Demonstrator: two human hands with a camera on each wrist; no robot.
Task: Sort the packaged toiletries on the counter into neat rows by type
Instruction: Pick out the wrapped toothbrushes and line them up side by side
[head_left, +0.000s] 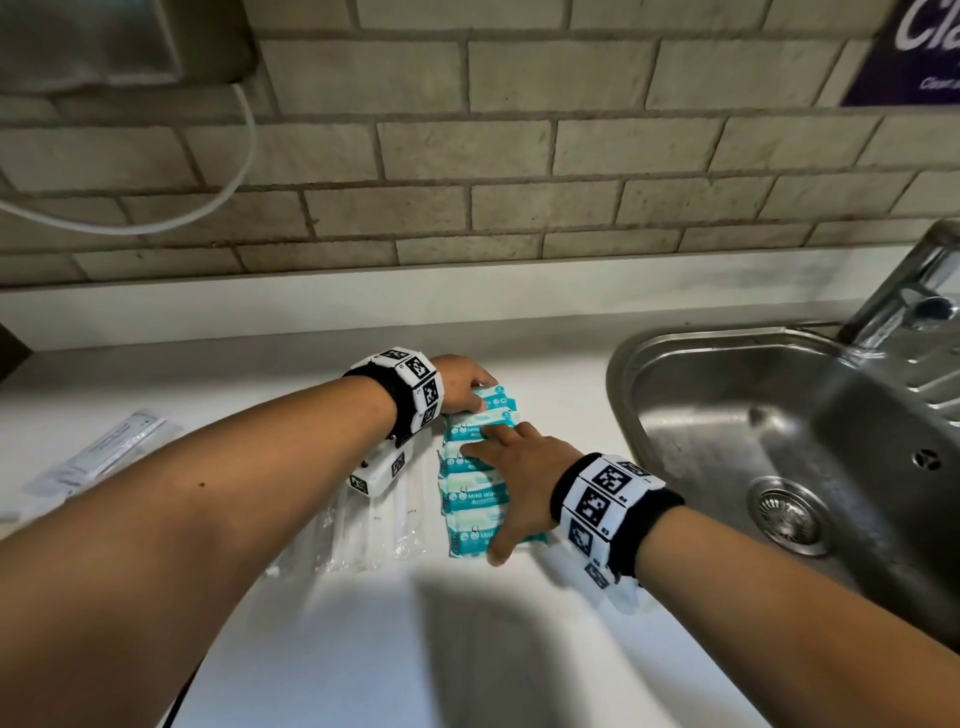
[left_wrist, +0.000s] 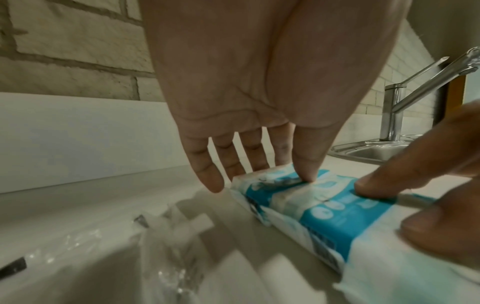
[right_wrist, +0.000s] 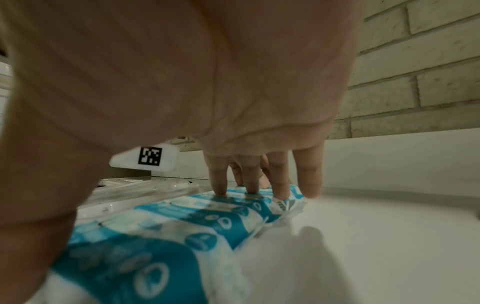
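Note:
Several teal-and-white mini wipes packs (head_left: 467, 496) lie in one row on the white counter (head_left: 467, 649), running from front to back. My right hand (head_left: 511, 467) lies flat along the row, its straight fingers (right_wrist: 221, 185) pressing on the pack tops (right_wrist: 207, 222) and the thumb near the front pack. My left hand (head_left: 467, 384) is at the far end of the row. Its thumb tip (left_wrist: 306, 176) rests on the last pack (left_wrist: 324, 216) and its straight fingers reach down behind it. Clear-wrapped white packets (head_left: 374, 530) lie just left of the row.
A steel sink (head_left: 727, 415) with its faucet (head_left: 904, 291) takes up the counter's right side. Another clear packet (head_left: 98, 457) lies at the far left. The brick wall and a white upstand (head_left: 467, 301) close off the back. A white cable (head_left: 228, 176) hangs on the wall.

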